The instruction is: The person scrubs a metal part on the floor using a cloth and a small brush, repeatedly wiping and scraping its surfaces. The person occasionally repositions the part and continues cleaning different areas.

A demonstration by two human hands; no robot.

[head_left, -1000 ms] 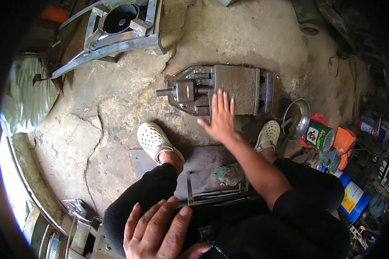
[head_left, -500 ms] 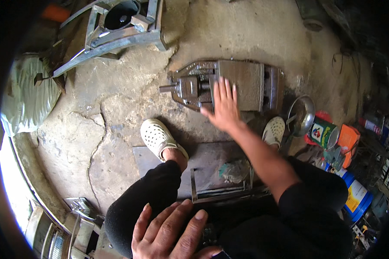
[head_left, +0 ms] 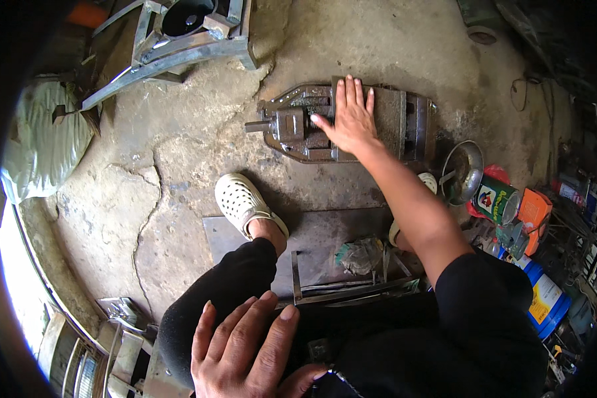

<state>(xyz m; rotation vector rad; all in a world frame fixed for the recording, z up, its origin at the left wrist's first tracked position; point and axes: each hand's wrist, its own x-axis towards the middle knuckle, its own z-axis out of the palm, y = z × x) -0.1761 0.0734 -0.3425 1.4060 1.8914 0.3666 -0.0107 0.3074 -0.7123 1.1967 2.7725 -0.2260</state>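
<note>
A heavy dark metal machine vise (head_left: pixel 289 125) lies on the concrete floor ahead of me, its screw end toward the left. My right hand (head_left: pixel 353 125) is spread over the vise's broad flat plate (head_left: pixel 387 126), palm down, thumb stretched toward the screw. Part of the screw is hidden by that hand. Close to the lower edge, my left hand (head_left: pixel 245 348) rests over my black-clad leg with its fingers extended, and nothing shows in it.
A metal frame (head_left: pixel 179 60) stands at the far left. Right of the vise are a metal bowl (head_left: pixel 472 174), a green can (head_left: pixel 496 200), an orange container (head_left: pixel 532 219) and a blue bucket (head_left: pixel 552 308). A flat metal sheet (head_left: pixel 245 229) lies near my feet.
My right hand has moved away from me, farther across the vise's plate. My right foot has drawn back toward me. My left hand has shifted slightly left.
</note>
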